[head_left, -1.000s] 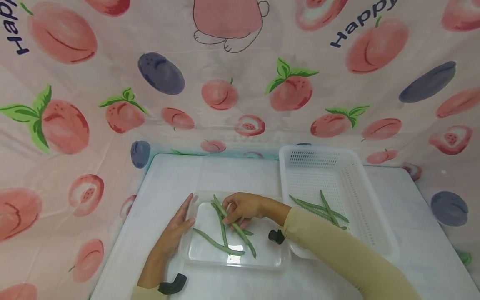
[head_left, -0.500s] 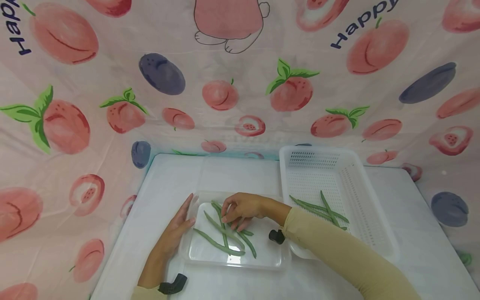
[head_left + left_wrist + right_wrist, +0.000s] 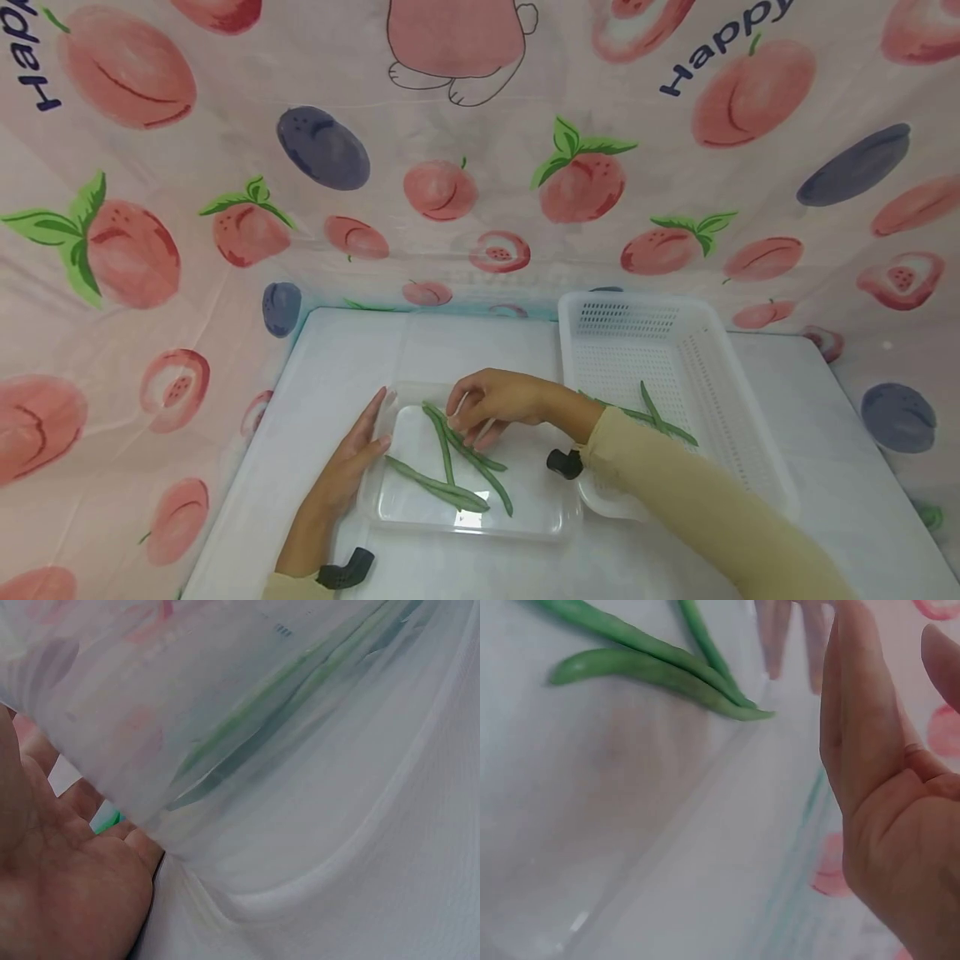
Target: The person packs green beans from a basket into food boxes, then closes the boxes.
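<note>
In the head view several green beans [image 3: 442, 447] lie in a clear plastic container [image 3: 517, 527], two of them side by side near its front left. My left hand [image 3: 352, 454] rests against the container's left side, fingers straight and thumb at the rim. The left wrist view shows its palm [image 3: 75, 885] beside the cloudy wall, with beans [image 3: 255, 712] blurred through it. Over the container's back half, my right hand [image 3: 498, 406] hovers close to the beans with loosely bent fingers. The right wrist view shows nothing held in that hand [image 3: 885, 772]; beans [image 3: 660, 671] lie below.
To the right stands a white perforated basket [image 3: 750, 450] with several green beans [image 3: 652, 408], partly hidden by the right sleeve [image 3: 675, 492]. Both containers sit on a white table [image 3: 480, 342]. Behind it hangs a fruit-print cloth [image 3: 480, 125].
My right hand lowered the bean it held and let it go beside the front-left bean. It has since lifted slightly and shifted right. The left hand has stayed put.
</note>
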A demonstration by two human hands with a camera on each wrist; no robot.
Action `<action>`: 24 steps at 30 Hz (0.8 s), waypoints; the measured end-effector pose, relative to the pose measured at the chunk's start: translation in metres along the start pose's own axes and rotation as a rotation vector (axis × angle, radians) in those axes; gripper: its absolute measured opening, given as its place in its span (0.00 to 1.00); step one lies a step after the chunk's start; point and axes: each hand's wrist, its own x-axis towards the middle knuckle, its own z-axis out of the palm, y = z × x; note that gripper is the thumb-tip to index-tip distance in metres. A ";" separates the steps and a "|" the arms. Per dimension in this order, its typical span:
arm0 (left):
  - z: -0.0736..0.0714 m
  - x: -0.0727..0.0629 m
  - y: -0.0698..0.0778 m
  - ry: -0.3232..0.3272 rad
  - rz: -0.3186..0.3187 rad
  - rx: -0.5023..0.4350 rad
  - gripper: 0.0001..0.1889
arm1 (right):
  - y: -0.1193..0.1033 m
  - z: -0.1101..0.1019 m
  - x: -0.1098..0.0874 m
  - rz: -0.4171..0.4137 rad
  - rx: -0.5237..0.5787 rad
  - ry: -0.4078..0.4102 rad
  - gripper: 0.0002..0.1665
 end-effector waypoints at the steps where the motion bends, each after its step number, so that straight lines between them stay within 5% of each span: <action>1: 0.000 0.000 0.000 0.000 0.003 -0.001 0.38 | -0.002 -0.003 -0.004 -0.003 0.004 0.000 0.16; 16: -0.002 -0.001 -0.002 0.004 0.015 -0.007 0.38 | -0.018 -0.060 -0.074 -0.045 0.008 0.124 0.21; 24: 0.000 0.000 0.001 0.004 0.015 0.008 0.38 | 0.001 -0.098 -0.111 -0.098 -0.040 0.167 0.21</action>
